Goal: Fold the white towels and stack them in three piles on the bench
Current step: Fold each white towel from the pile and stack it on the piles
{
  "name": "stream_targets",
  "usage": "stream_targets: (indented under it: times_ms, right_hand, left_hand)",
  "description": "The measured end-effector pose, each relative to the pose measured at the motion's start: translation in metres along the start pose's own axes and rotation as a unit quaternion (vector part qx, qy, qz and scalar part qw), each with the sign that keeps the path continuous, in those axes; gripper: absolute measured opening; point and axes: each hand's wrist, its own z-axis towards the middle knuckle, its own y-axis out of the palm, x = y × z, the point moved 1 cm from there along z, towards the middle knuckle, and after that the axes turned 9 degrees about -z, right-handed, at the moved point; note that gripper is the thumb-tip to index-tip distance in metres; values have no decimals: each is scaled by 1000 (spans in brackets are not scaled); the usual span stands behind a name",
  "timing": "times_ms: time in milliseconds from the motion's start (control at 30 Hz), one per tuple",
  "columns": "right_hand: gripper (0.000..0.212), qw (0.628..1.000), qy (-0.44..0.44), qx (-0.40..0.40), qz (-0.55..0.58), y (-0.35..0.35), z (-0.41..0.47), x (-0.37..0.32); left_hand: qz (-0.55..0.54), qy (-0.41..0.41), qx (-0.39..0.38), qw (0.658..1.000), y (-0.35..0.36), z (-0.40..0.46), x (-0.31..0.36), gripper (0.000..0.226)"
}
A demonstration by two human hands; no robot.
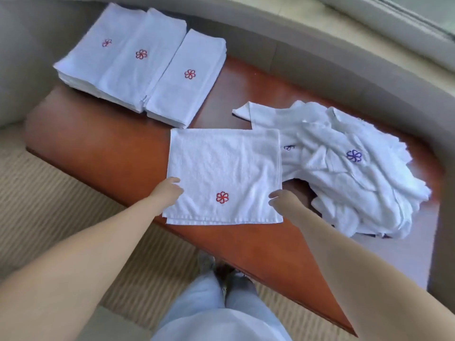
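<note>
A white towel with a red flower (pixel 222 175) lies flat, folded once, on the brown bench (pixel 103 153). My left hand (pixel 167 190) rests at its left edge, fingers bent against the cloth. My right hand (pixel 280 196) touches its right edge near the front corner. Whether either hand pinches the cloth is unclear. Three stacks of folded towels sit at the far left: the left stack (pixel 98 52), the middle stack (pixel 138 67), and the right stack (pixel 187 82). A loose heap of unfolded towels (pixel 344 168) lies at the right.
A grey curved cushion or wall (pixel 320 60) runs behind the bench. Striped beige carpet (pixel 49 205) lies in front. My legs in light jeans and my shoes (pixel 221 279) stand close to the bench's near edge.
</note>
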Motion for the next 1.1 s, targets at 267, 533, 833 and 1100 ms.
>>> stream_targets:
  times_ms: [267, 533, 833, 1100]
  right_hand:
    - [56, 993, 87, 34, 66, 57, 8, 38]
    - [27, 974, 145, 34, 171, 85, 25, 51]
    - [11, 966, 89, 32, 240, 70, 24, 52]
    - [25, 978, 85, 66, 180, 66, 21, 76]
  left_hand:
    - [59, -35, 71, 995, 8, 17, -73, 62]
    - [-36, -108, 122, 986, 20, 36, -94, 39]
    - [-69, -53, 140, 986, 7, 30, -92, 39]
    - [-85, -36, 98, 991, 6, 13, -124, 13]
